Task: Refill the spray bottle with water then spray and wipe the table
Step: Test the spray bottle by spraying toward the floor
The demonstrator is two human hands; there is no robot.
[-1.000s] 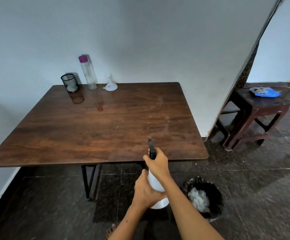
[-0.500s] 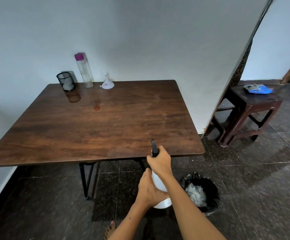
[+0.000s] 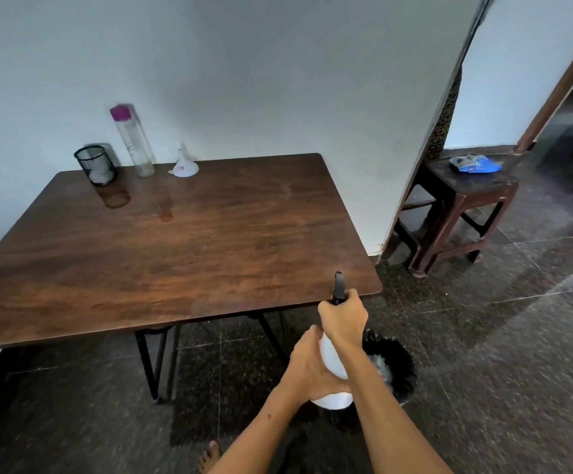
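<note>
Bare forearms, no sleeves, left hand (image 3: 312, 367), right hand (image 3: 343, 316), bare foot (image 3: 208, 458)

Much of the white plastic spray bottle (image 3: 332, 360) is lost behind the two hands wrapped round it: the right hand (image 3: 344, 318) covers its neck and the base of the black trigger head (image 3: 339, 289), and the left hand (image 3: 309, 366) masks its left flank. Below the bottle, the right forearm hides part of the black-lined waste bin (image 3: 399, 367), whose pale contents cannot be identified. Left of the bottle, the dark brown wooden table (image 3: 162, 244) runs off the frame's left edge. Beyond the table's far side, the red label on the small white plastic funnel (image 3: 183, 164) is too small to read.
</note>
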